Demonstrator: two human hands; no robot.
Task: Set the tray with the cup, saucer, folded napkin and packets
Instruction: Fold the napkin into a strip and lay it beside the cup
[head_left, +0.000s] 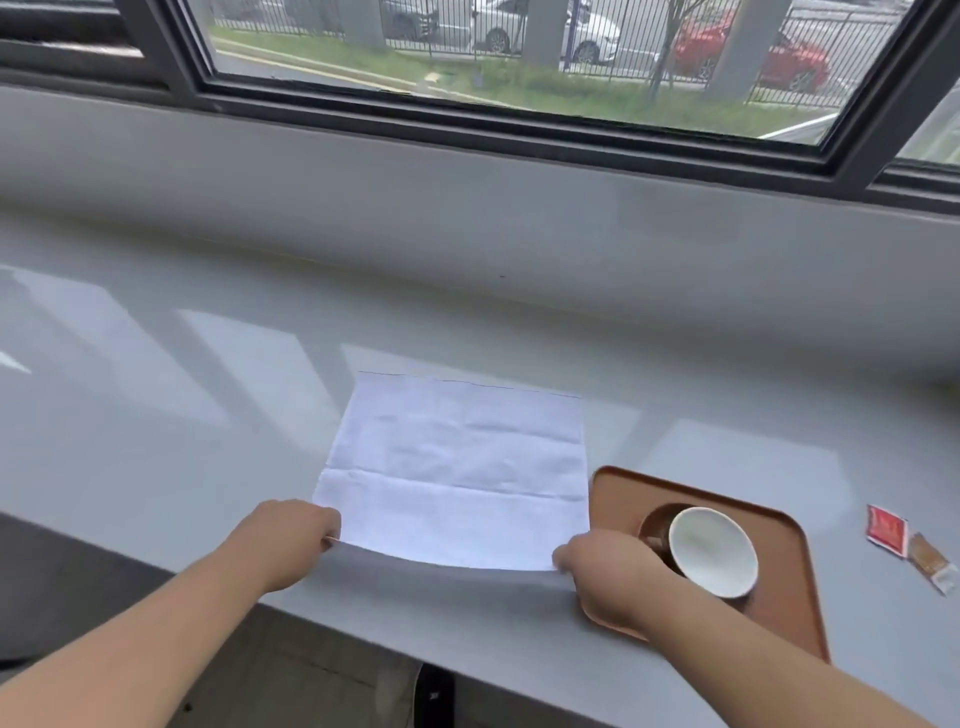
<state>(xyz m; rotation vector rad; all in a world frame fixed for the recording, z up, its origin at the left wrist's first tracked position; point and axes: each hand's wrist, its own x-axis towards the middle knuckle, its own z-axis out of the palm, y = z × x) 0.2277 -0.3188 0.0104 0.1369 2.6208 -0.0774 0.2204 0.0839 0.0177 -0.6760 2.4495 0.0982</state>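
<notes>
A white napkin (457, 467) lies spread open on the grey counter, with fold creases across it. My left hand (291, 535) pinches its near left corner and my right hand (602, 566) pinches its near right corner, and the near edge is lifted slightly off the counter. To the right, a brown tray (789, 587) holds a dark brown saucer (655, 525) with a white cup (711, 551) standing on it. My right forearm crosses the tray's near left corner. A red packet (885, 531) and a brown-and-white packet (932, 561) lie on the counter right of the tray.
The grey counter (208, 405) runs under a window sill (467, 171) and a dark-framed window. Its front edge cuts diagonally below my arms, with floor visible beneath.
</notes>
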